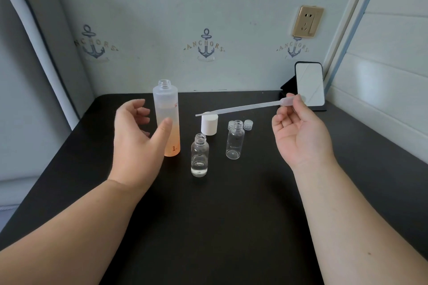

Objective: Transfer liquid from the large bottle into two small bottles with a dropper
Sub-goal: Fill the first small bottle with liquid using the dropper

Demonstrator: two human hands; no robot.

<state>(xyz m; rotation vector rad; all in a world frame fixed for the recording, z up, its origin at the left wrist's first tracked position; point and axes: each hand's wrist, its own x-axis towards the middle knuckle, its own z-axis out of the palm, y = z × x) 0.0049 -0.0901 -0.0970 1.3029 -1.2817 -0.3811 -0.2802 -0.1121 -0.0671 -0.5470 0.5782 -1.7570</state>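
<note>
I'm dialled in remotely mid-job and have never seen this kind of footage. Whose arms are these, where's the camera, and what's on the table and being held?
There is no machine: a person works bare-handed, filmed by one wide-angle camera on their head, looking forward and down. On the dark table stand an uncapped large bottle, frosted and shading to orange, and two open small bottles. The nearer small bottle holds a little clear liquid; the farther small bottle looks empty. Behind them sit a white cap and two small clear caps. The right hand pinches the dropper by its bulb, held roughly level. The left hand is open beside the large bottle, gripping nothing.
</note>
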